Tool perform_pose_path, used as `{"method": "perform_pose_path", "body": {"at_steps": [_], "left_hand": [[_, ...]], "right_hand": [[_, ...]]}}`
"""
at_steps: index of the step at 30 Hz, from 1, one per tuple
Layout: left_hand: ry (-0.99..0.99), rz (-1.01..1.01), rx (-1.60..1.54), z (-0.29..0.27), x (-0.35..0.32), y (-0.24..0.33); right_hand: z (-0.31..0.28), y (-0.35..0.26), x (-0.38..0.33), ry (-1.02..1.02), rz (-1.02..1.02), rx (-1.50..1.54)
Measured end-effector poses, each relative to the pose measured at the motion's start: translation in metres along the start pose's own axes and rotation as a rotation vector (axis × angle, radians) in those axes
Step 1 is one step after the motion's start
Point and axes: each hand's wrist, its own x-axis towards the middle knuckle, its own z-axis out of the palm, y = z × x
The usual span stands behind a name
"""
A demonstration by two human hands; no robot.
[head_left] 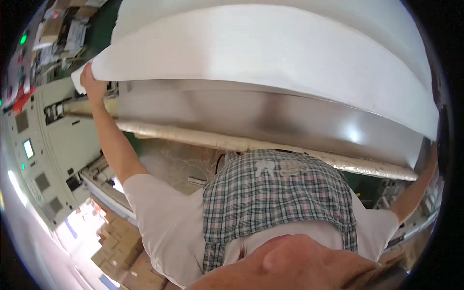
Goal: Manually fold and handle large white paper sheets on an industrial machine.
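A wide white sheet (270, 53) of fabric drapes over a big shiny metal roller (270, 118) in front of me. My left hand (92, 83) is stretched out to the far left and pinches the sheet's left corner from below. My right arm reaches to the far right, where my right hand (431, 153) lies in shadow at the sheet's right edge beside the roller's end. Its grip does not show. A plaid apron (275, 193) over a white shirt covers my chest below.
A thinner cream-wrapped roller (217, 141) runs under the metal one. A pale green control panel (36, 159) with buttons and a small screen stands at the left. Cardboard boxes (123, 251) lie at the lower left. More machine parts sit at the right rim.
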Motion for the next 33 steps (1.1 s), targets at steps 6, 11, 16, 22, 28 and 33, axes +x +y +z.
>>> {"method": "perform_pose_path", "body": {"at_steps": [6,11,16,22,28,33], "left_hand": [[-0.074,-0.014,0.112,-0.075,-0.078,0.029],[-0.322,-0.240,0.126,-0.043,-0.205,0.018],[-0.394,-0.232,0.117,-0.009,-0.211,0.027],[-0.290,-0.217,0.122,0.046,-0.156,0.016],[-0.253,-0.264,0.124,0.069,-0.123,0.012],[-0.256,-0.220,0.114,0.029,-0.145,0.022]], "right_hand": [[0.010,-0.106,-0.075,0.034,0.028,0.150],[-0.077,-0.255,-0.044,-0.118,-0.008,0.106],[-0.054,-0.287,-0.062,-0.187,0.105,0.124],[0.011,-0.273,0.001,-0.200,0.190,0.038],[0.010,-0.297,0.026,-0.222,0.238,-0.035],[-0.038,-0.308,0.020,-0.130,0.153,0.033]]}}
